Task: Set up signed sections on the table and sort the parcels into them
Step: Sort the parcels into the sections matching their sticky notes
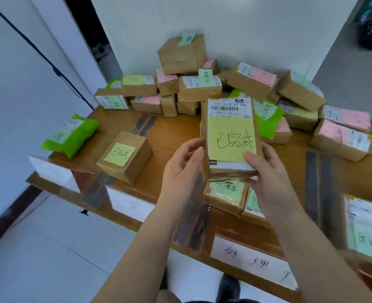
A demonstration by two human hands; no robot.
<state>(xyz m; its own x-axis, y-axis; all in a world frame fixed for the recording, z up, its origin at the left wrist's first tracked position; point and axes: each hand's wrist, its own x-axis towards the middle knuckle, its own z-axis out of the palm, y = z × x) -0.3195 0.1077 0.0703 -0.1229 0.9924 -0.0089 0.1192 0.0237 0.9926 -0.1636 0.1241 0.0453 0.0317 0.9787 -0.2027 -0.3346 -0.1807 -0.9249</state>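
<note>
A: Both hands are up over the middle of the surface [176, 132] with one cardboard parcel [231, 138] held upright between them. The left hand [180, 169] has its fingers curled on the left edge, the right hand [266, 171] grips the lower right corner, thumb pressed on the yellow note [231, 141].

B: And there's a matching yellow note on the box [126, 157] already sitting in the left section, beside the green bag [71, 134]. My read is this parcel belongs over there.

A: Agreed, though that's a judgement. Dark tape strips [189, 217] mark the divisions, and white signs [252, 261] hang off the near edge.

B: So what goes wrong?

A: A misplaced drop. Directly below the hands lie green-noted parcels [224, 193] in the middle section; let go early and it lands in the wrong group.

B: That note could also peel under the thumb, and then the parcel loses its marker.

A: And the far pile [202, 84] against the wall is stacked loosely. Knock it on a reach and unsorted boxes could tumble into sorted sections.
</note>
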